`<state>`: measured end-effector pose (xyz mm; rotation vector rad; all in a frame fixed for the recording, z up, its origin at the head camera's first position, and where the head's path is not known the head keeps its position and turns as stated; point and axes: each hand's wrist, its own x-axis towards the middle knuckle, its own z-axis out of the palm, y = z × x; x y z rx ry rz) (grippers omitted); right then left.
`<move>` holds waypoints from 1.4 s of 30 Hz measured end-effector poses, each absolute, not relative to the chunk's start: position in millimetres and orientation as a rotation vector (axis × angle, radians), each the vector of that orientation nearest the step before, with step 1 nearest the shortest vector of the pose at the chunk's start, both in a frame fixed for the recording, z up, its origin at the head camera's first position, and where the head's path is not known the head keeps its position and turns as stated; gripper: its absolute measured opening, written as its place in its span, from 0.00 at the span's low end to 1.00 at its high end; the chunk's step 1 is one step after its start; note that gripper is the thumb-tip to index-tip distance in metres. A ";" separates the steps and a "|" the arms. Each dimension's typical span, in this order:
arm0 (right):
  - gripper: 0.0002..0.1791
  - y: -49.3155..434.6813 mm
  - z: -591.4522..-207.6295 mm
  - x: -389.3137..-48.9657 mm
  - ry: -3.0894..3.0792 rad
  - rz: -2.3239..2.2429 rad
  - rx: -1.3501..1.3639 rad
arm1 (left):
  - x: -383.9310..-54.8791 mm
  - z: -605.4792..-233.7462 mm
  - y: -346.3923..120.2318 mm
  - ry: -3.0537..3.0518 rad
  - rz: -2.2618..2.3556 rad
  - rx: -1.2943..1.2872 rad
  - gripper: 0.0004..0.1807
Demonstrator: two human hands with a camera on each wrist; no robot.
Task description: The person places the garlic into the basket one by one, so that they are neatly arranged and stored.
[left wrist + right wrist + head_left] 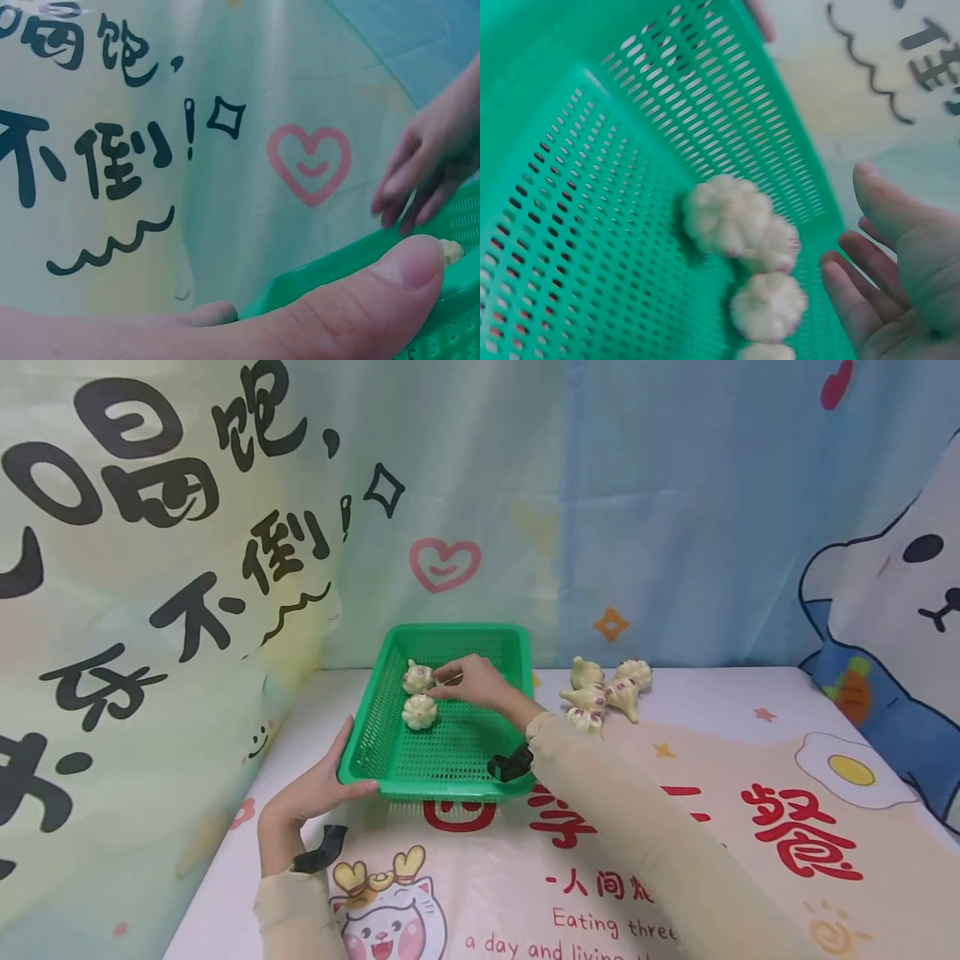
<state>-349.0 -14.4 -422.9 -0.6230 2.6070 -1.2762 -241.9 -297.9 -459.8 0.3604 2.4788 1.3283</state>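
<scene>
A green plastic basket point(480, 743) with perforated walls sits on the table. In the head view two garlic bulbs point(419, 712) show along its left side; the right wrist view has several garlic bulbs point(769, 307) in a row there, some hidden by my right hand in the head view. My right hand point(474, 682) hovers over these bulbs, its fingers apart and nothing between them. At the basket's near left corner, my left hand point(322, 785) spreads straight fingers along the outer side, its thumb point(352, 300) by the front rim.
More garlic bulbs point(606, 692) lie in a cluster on the table to the right of the basket. A printed cloth point(510, 877) covers much of the tabletop. Behind, a printed curtain point(480, 485) hangs close to the basket's far edge.
</scene>
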 end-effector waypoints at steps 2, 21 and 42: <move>0.25 -6.5 -413.9 -346.0 2.593 -1.293 -0.656 | -244.3 -457.6 -300.7 2.488 1.319 0.365 0.61; 0.25 132.6 -430.7 -296.5 2.461 -1.319 -0.697 | -247.3 -458.6 -305.2 2.515 1.280 0.360 0.60; 0.25 266.6 -530.4 -243.3 2.204 -1.404 -0.646 | -239.3 -459.3 -296.2 2.505 1.282 0.353 0.60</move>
